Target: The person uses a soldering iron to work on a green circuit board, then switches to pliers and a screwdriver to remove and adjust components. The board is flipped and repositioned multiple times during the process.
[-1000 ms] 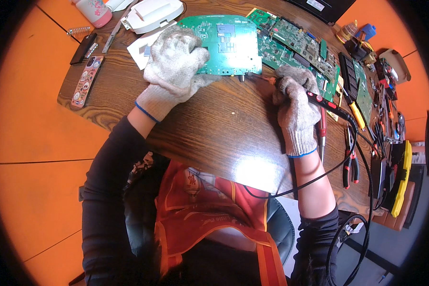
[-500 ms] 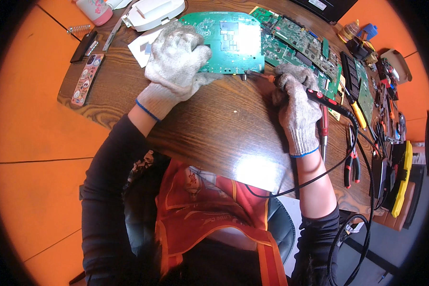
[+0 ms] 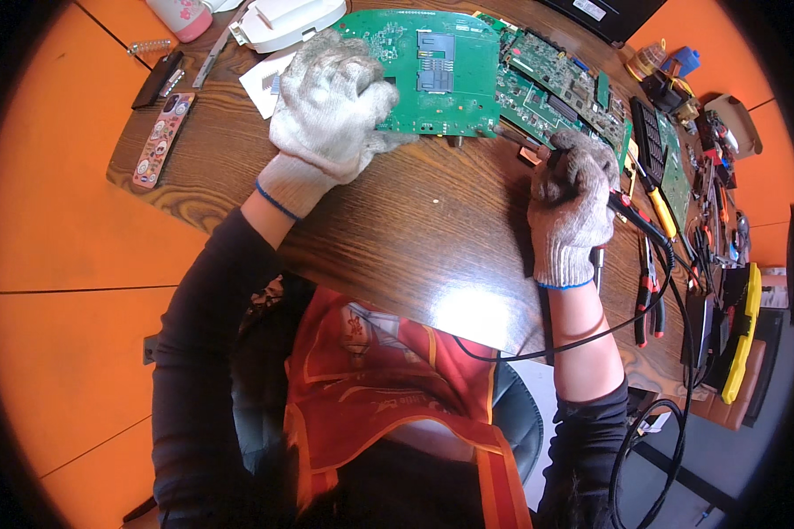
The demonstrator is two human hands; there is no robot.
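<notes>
My left hand [image 3: 333,104] wears a pale knit glove and is closed on the left edge of a green circuit board [image 3: 464,108]. The board is lifted and tilted above the wooden table, with a metal card slot [image 3: 435,63] on its upper face. My right hand [image 3: 573,181], gloved as well, is closed around a soldering iron [image 3: 628,208] with a red and black handle and a black cable. The iron's dark front end points left, close to the board's lower right corner; whether it touches cannot be made out. A small copper-coloured piece [image 3: 529,156] shows beside the iron.
More circuit boards [image 3: 556,75] lie on the right behind my right hand. Pliers [image 3: 651,300], a yellow-handled tool [image 3: 662,212] and other tools crowd the right side. A white plastic housing [image 3: 288,22] and a phone in a patterned case [image 3: 161,141] are at the left.
My right hand has moved right with the soldering iron, drawing its front end away from the board's lower edge. The board has shifted slightly right and changed tilt; its glare is gone.
</notes>
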